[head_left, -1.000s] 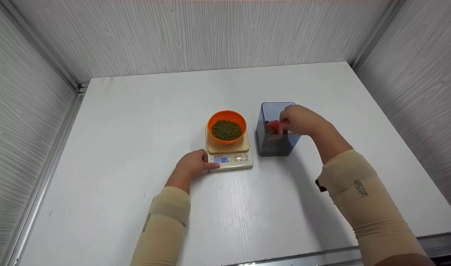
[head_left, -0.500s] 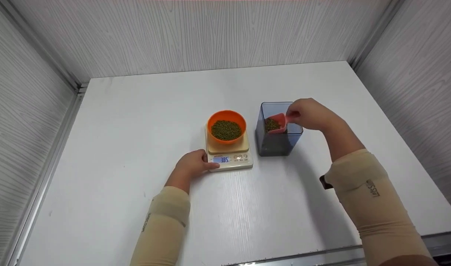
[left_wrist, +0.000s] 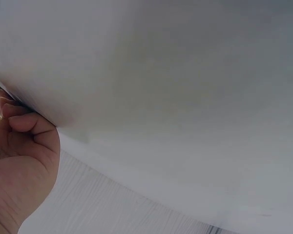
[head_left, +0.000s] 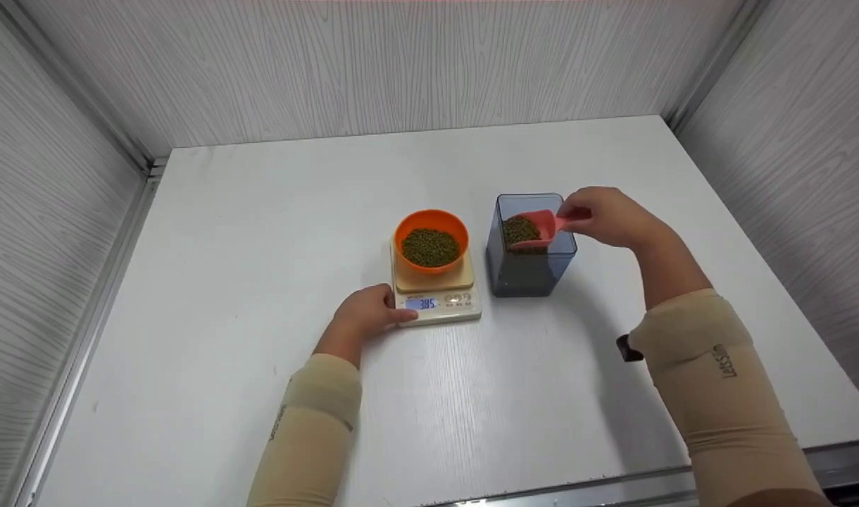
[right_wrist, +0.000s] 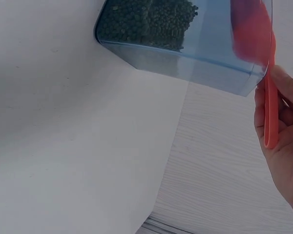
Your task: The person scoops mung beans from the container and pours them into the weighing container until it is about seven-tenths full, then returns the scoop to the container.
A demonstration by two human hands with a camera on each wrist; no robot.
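My right hand [head_left: 609, 217] grips the handle of a red scoop [head_left: 546, 227] heaped with small green beans, likely mung beans. That scoop sits in the mouth of a clear bluish square container [head_left: 531, 271]. Through its wall in the right wrist view, more green beans [right_wrist: 146, 22] show at the bottom. To its left a white kitchen scale [head_left: 454, 313] reads what looks like 385. On it rests an orange bowl [head_left: 410, 229] partly filled with the same beans. My left hand [head_left: 365, 311] holds the scale's front left corner, thumb on top, fingers curled at the side.
The white table [head_left: 260, 232] has grey wood-grain panels [head_left: 415, 70] at the back and both sides. A metal rail [head_left: 577, 495] runs along the front edge. The container stands close to the scale's right side, with a narrow gap between.
My right hand has drawn the scoop up and to the right from deep in the container, and beans now show heaped in it. The left hand, scale and bowl stay put.
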